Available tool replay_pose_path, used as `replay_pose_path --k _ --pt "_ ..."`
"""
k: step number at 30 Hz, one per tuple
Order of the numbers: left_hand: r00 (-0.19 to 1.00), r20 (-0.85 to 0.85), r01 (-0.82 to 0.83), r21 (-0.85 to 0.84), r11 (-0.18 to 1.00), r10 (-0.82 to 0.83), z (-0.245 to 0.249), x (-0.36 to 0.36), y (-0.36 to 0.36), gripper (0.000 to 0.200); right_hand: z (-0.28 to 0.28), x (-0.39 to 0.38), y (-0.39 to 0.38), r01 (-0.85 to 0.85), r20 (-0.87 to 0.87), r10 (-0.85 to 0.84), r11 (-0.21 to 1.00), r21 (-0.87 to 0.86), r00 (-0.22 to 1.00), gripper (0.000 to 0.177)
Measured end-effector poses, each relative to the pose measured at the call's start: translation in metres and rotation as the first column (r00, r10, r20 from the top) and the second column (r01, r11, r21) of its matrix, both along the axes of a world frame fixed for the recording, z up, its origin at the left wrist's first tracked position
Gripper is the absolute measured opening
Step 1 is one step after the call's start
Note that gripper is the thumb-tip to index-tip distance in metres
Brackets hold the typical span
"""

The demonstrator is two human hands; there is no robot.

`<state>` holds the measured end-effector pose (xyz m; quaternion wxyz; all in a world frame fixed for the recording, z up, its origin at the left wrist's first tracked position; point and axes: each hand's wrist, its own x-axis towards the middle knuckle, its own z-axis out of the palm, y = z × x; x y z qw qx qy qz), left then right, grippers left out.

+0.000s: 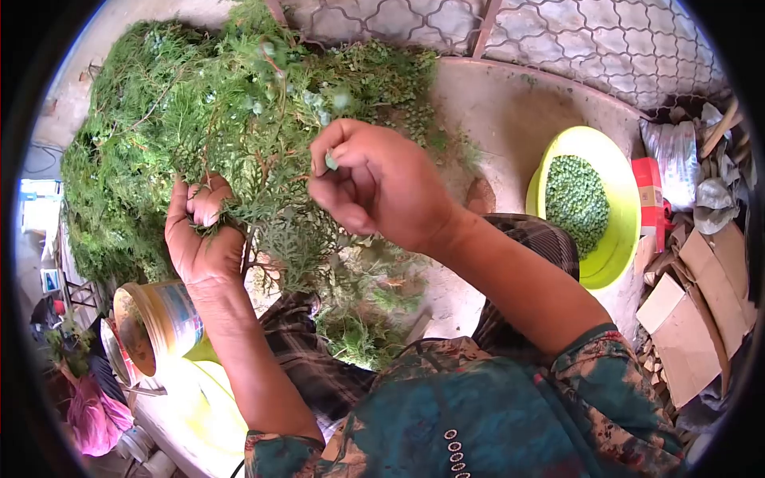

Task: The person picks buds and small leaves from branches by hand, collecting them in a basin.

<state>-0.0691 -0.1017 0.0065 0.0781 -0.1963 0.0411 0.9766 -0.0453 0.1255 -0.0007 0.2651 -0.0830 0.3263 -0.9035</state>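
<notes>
My left hand [205,239] is closed around a leafy evergreen branch [275,179] that rises in front of me, with small sprigs showing between the fingers. Just right of the branch, my right hand [386,187] is raised, pinching a small pale-green cone [331,160] between thumb and finger. More bluish-green cones [315,102] hang on the foliage above it. Behind the hands lies a big heap of cut evergreen branches [127,151]. On the right, a yellow-green basin [623,247] holds a mass of picked green cones [574,203].
A wire mesh panel [590,48] borders the far side. Right of the basin are a red box [649,199] and flattened cardboard [697,319]. A tipped bucket [159,327], another yellow basin [209,398] and a pink cloth [96,414] lie at lower left.
</notes>
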Motion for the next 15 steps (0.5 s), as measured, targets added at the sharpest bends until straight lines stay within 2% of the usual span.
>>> replay_pose_path --k 2,3,4,5,6,7,8,10,11,13,14,15 --pt "0.997 0.075 0.000 0.025 1.000 -0.002 0.001 0.000 0.002 0.024 0.006 0.006 -0.005 0.110 -0.042 -0.104 0.978 0.175 0.994 0.014" --pt "1.000 0.013 0.017 0.034 0.999 -0.018 -0.006 -0.001 -0.003 0.028 0.009 0.009 -0.007 0.123 -0.128 -0.085 0.938 0.325 0.988 0.011" --pt "1.000 0.014 0.022 0.031 0.999 -0.022 -0.008 -0.002 -0.004 0.028 0.003 0.010 -0.012 0.127 -0.126 -0.090 0.938 0.323 0.988 0.011" --pt "0.999 0.034 -0.009 -0.016 1.000 0.010 -0.009 -0.002 -0.005 0.028 -0.007 0.011 -0.017 0.340 -0.438 -0.128 0.826 0.450 0.890 0.011" --pt "0.998 0.051 -0.040 -0.065 0.997 0.043 -0.010 -0.002 -0.006 0.028 -0.013 0.013 -0.020 0.563 -0.704 -0.085 0.672 0.482 0.705 0.012" --pt "0.998 0.054 -0.037 -0.068 0.997 0.041 -0.008 -0.002 -0.005 0.028 -0.009 0.015 -0.020 0.598 -0.754 0.008 0.605 0.526 0.656 0.010" --pt "0.995 0.094 -0.040 -0.049 0.998 0.045 -0.005 0.000 -0.002 0.025 -0.015 0.014 -0.022 0.598 -0.753 0.004 0.605 0.526 0.659 0.010" --pt "0.990 0.136 -0.041 -0.033 0.999 0.046 -0.003 0.001 0.001 0.023 -0.027 0.011 -0.031 0.815 -0.922 0.075 0.443 0.373 0.381 0.011" --pt "0.994 0.100 -0.035 -0.051 0.998 0.040 -0.004 0.002 0.002 0.020 -0.027 0.013 -0.031 0.817 -0.921 0.070 0.440 0.373 0.383 0.011" --pt "0.998 0.063 -0.022 -0.073 0.997 0.027 -0.006 0.002 0.001 0.019 -0.023 0.016 -0.031 0.804 -0.856 0.293 0.311 0.506 0.425 0.006" --pt "0.998 0.052 -0.021 -0.099 0.995 0.027 -0.007 0.002 -0.001 0.019 -0.020 0.017 -0.030 0.807 -0.858 0.288 0.308 0.504 0.426 0.006" --pt "0.999 0.040 -0.022 -0.124 0.992 0.027 -0.007 0.002 -0.002 0.019 -0.016 0.018 -0.029 0.810 -0.836 0.368 0.276 0.517 0.407 0.006"
